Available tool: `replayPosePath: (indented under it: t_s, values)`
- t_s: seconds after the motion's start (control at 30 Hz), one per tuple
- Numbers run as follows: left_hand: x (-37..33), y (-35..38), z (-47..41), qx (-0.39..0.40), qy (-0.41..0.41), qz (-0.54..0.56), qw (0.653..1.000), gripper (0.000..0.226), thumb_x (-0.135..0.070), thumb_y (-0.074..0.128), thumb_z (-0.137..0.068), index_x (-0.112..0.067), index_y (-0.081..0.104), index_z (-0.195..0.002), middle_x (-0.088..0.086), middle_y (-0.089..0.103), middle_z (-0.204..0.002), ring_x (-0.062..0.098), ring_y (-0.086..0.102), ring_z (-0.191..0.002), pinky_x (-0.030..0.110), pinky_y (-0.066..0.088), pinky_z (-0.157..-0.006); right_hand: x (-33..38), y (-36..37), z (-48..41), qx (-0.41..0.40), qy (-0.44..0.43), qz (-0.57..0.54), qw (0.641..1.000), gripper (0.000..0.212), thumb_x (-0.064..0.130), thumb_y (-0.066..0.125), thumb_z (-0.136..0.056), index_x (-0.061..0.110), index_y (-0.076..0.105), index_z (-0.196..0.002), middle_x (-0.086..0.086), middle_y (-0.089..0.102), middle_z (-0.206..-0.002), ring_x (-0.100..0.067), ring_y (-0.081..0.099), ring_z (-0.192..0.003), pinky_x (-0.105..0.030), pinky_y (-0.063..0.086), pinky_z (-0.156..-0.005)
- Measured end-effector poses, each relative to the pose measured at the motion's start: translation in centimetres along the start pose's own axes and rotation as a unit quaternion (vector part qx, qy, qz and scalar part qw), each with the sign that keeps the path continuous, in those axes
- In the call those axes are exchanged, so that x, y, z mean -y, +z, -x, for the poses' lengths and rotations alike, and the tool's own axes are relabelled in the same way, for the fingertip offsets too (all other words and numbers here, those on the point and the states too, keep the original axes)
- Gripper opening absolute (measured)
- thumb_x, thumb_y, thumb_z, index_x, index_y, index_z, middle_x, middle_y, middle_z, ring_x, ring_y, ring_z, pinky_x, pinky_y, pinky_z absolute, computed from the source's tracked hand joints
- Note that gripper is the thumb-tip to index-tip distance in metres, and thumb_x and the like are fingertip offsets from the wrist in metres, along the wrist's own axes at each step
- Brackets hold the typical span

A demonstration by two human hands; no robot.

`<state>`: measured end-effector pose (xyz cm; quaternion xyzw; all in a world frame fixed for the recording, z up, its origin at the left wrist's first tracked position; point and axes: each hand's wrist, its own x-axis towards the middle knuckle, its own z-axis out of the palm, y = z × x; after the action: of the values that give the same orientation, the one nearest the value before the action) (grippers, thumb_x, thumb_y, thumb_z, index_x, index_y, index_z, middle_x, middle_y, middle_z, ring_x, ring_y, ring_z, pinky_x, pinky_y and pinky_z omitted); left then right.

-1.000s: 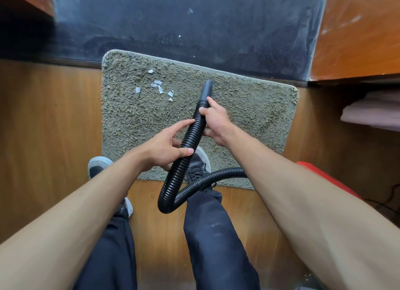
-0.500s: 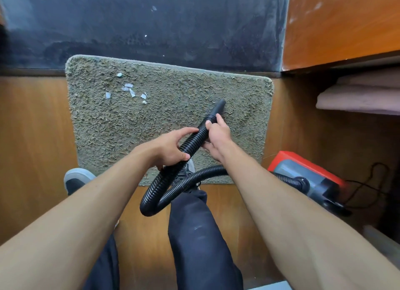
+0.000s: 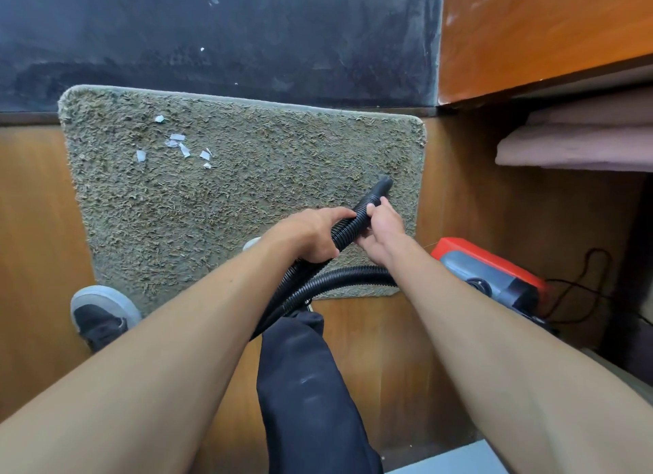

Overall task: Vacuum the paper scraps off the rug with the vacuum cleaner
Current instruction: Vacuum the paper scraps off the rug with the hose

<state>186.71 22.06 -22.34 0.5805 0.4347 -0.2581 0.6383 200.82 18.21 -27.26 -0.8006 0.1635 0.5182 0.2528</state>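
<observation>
Both hands are on the black ribbed plastic hose (image 3: 365, 203), gripping it close together. The left hand (image 3: 311, 233) wraps over the top with its fingers curled round the hose, and the right hand (image 3: 383, 233) clasps it just behind the smooth black nozzle (image 3: 383, 185), thumb and fingers closed on the ribs. That looks like a steering grip, one hand to brace and the other to aim. The nozzle points out over the right side of the shaggy grey-green rug (image 3: 247, 197), slightly raised off the pile as far as I can tell. The white torn paper scraps (image 3: 175, 144) are well apart from it, clustered in the far left part of the rug, so nothing has been picked up yet. From the hands the hose loops back across the near edge of the rug to the red and grey vacuum cleaner (image 3: 491, 275), which sits on the brown wooden floor (image 3: 35, 226) just off the rug's right corner, with a thin black cord (image 3: 588, 297) trailing behind it. A dark shoe with a white toe (image 3: 102, 314) stands at the near left corner. The next move, I'd judge, is a sweep of the nozzle leftward and down into that cluster, with enough slack in the loop to reach it.
</observation>
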Motion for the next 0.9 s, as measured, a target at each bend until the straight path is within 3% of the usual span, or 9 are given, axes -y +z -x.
replayPosePath:
  t_s: [0.23,0.37,0.5,0.6,0.67,0.77,0.9]
  values:
    - [1.0,-0.5,0.9,0.006,-0.006,0.014,1.0,0.074,-0.019,0.062,-0.095,-0.044,0.024,-0.153,0.01,0.056,-0.132,0.028,0.06,-0.114,0.029,0.048,-0.089,-0.7,1.1,0.3,0.025,-0.008,0.008,1.0,0.061,0.005,0.042,-0.1,0.035,0.028,-0.151,-0.014,0.053,-0.134,-0.031,0.059,-0.108,-0.056,0.053,-0.088]
    - [3.1,-0.9,2.3,0.012,-0.017,0.093,0.995,0.074,-0.011,0.062,-0.094,-0.047,0.029,-0.149,0.012,0.062,-0.115,0.026,0.068,-0.084,0.045,0.061,-0.078,-1.2,2.7,1.3,0.056,-0.009,0.011,0.998,0.06,0.005,0.044,-0.1,0.035,0.03,-0.15,-0.01,0.056,-0.128,-0.028,0.06,-0.105,-0.055,0.053,-0.087]
    - [4.3,-0.9,2.9,0.027,-0.03,0.152,0.988,0.072,-0.009,0.062,-0.095,-0.054,0.034,-0.144,0.02,0.063,-0.112,0.03,0.067,-0.079,0.061,0.058,-0.073,-1.6,3.2,1.9,0.082,-0.011,0.026,0.996,0.061,0.004,0.044,-0.1,0.035,0.03,-0.151,-0.005,0.058,-0.119,-0.021,0.061,-0.091,-0.046,0.056,-0.076]
    - [4.0,-0.7,2.5,0.041,-0.028,0.154,0.987,0.071,-0.009,0.06,-0.096,-0.055,0.033,-0.144,0.019,0.06,-0.11,0.026,0.063,-0.076,0.051,0.06,-0.069,-1.7,2.5,1.6,0.08,-0.009,0.015,0.997,0.061,0.005,0.043,-0.1,0.035,0.029,-0.151,-0.004,0.058,-0.119,-0.02,0.061,-0.09,-0.051,0.055,-0.086]
    - [3.1,-0.4,2.0,0.047,-0.019,0.126,0.991,0.071,-0.012,0.059,-0.097,-0.054,0.03,-0.146,0.013,0.06,-0.109,0.025,0.064,-0.083,0.047,0.06,-0.074,-1.7,1.6,1.1,0.067,-0.01,0.004,0.998,0.06,0.005,0.042,-0.1,0.035,0.028,-0.151,-0.005,0.057,-0.119,-0.02,0.06,-0.09,-0.054,0.053,-0.089]
    - [1.5,0.1,1.1,0.04,-0.008,0.045,0.998,0.072,-0.018,0.06,-0.097,-0.052,0.025,-0.15,0.005,0.056,-0.116,0.025,0.061,-0.109,0.042,0.054,-0.094,-1.6,0.0,0.2,0.049,-0.013,-0.014,0.999,0.061,0.005,0.041,-0.101,0.034,0.026,-0.152,-0.005,0.055,-0.116,-0.024,0.06,-0.096,-0.056,0.052,-0.09]
    - [0.0,0.7,0.1,0.034,-0.002,-0.011,0.999,0.071,-0.024,0.06,-0.097,-0.049,0.022,-0.152,0.009,0.051,-0.143,0.027,0.052,-0.126,0.037,0.044,-0.105,-1.0,-1.4,0.0,0.05,-0.009,-0.035,0.998,0.059,0.005,0.038,-0.102,0.032,0.024,-0.153,-0.009,0.053,-0.125,-0.024,0.058,-0.098,-0.048,0.053,-0.082]
